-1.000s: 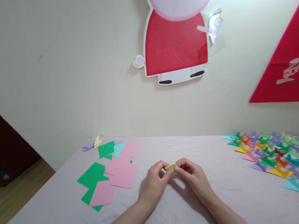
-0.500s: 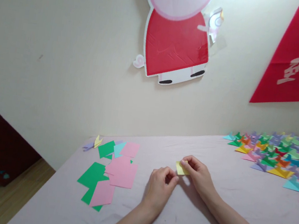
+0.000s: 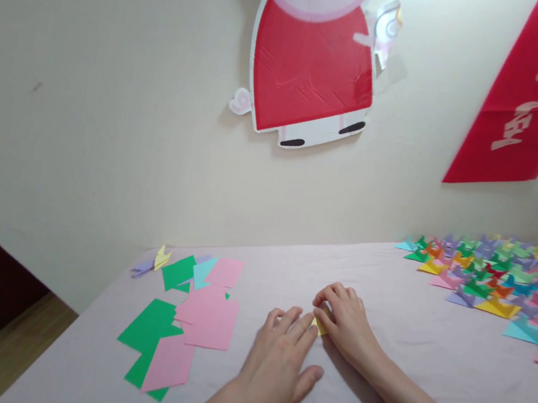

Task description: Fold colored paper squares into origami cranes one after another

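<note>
Yellow paper (image 3: 318, 325): on table (image 3: 431, 333), pinned under curled fingers of right hand (image 3: 345, 317); one corner shows.
Left hand (image 3: 278, 358): flat, released, fingertips at the paper.
Sheets (image 3: 209, 310): left of grip.
Folded figures (image 3: 489, 281): right, well apart.

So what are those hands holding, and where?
A yellow paper, pinned to the table, not lifted. The right hand covers most of it, and the left hand touches its left edge with its fingertips.
</note>
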